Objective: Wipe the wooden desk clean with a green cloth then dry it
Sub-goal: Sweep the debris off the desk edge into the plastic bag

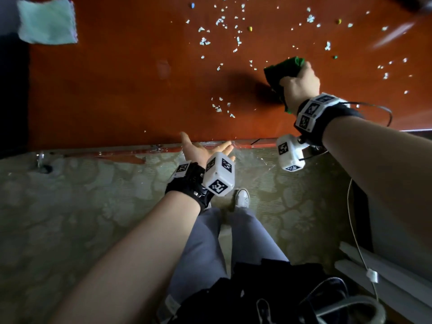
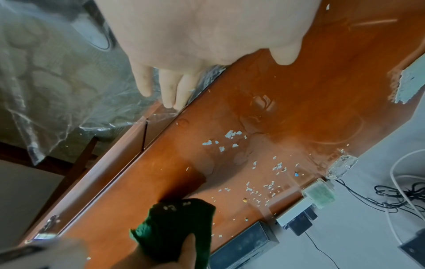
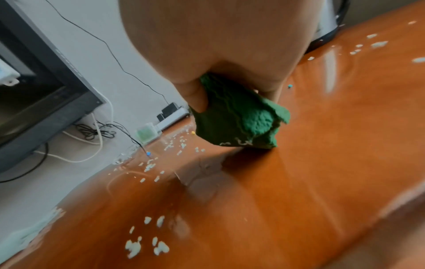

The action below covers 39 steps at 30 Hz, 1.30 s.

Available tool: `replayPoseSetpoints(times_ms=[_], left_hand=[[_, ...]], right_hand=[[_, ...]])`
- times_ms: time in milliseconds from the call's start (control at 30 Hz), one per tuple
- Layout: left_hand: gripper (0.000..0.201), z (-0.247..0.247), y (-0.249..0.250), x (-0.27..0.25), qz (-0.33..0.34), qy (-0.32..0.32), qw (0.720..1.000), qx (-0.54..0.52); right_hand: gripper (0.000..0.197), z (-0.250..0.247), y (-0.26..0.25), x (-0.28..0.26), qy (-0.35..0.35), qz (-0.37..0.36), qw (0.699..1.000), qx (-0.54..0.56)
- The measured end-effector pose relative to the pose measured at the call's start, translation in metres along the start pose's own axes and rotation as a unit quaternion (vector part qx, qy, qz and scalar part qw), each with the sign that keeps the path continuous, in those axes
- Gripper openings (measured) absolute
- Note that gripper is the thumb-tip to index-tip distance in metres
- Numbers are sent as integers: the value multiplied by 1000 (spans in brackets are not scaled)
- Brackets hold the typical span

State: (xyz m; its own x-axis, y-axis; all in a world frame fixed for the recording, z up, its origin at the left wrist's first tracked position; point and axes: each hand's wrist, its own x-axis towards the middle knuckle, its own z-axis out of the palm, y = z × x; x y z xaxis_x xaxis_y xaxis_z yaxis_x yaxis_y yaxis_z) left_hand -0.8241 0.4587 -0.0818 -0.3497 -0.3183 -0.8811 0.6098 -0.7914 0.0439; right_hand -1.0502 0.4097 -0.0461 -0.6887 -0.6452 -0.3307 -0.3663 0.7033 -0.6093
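The wooden desk (image 1: 117, 90) is glossy red-brown and strewn with several white crumbs (image 1: 219, 19) and a few coloured bits. My right hand (image 1: 300, 81) grips a bunched dark green cloth (image 1: 284, 69) just above the desk's right half; white bits cling to the green cloth (image 3: 239, 120) underneath. My left hand (image 1: 205, 148) is open, palm up, fingers straight, held at the desk's near edge (image 2: 161, 116). A small cluster of crumbs (image 1: 222, 107) lies between the two hands.
A pale green cloth (image 1: 48, 22) lies at the desk's far left corner. Along the back wall are a power strip (image 2: 296, 213), a small clear box (image 2: 319, 194), cables and a dark monitor (image 3: 39, 87). Wet streaks (image 3: 202, 174) show on the wood. Clear plastic film (image 2: 69, 102) hangs below the desk edge.
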Motion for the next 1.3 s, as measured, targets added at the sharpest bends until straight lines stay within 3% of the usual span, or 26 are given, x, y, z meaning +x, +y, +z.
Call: replayPoseSetpoints(times_ms=[100,467,733,867,1000,1167,1300], left_hand=[[89,-2,-2,2,16,11,1000,-10],[81,-9,-12,10,73,23,997,15],[89,-8,-15,15,81,33,996,32],[93,-6,-13,10,63,11,998,7],[89,-11,-10,13,47,6,999,-12],[87,-12,-9,16,44,3,999,-22],[92,-14,-10,18,59,11,998,1]], right_hand=[[41,13,11,-7,-34,11,999,-25],[49,64,-22,-41,-205,-92,974,13],[71,75,-22,-56,-313,-115,942,-38],[70,70,-30,-49,-294,-128,947,-22],[53,59,-47,-35,-239,-160,958,1],[50,68,-49,-41,-273,-208,934,-99],[59,73,-40,-58,-315,-213,915,-139]])
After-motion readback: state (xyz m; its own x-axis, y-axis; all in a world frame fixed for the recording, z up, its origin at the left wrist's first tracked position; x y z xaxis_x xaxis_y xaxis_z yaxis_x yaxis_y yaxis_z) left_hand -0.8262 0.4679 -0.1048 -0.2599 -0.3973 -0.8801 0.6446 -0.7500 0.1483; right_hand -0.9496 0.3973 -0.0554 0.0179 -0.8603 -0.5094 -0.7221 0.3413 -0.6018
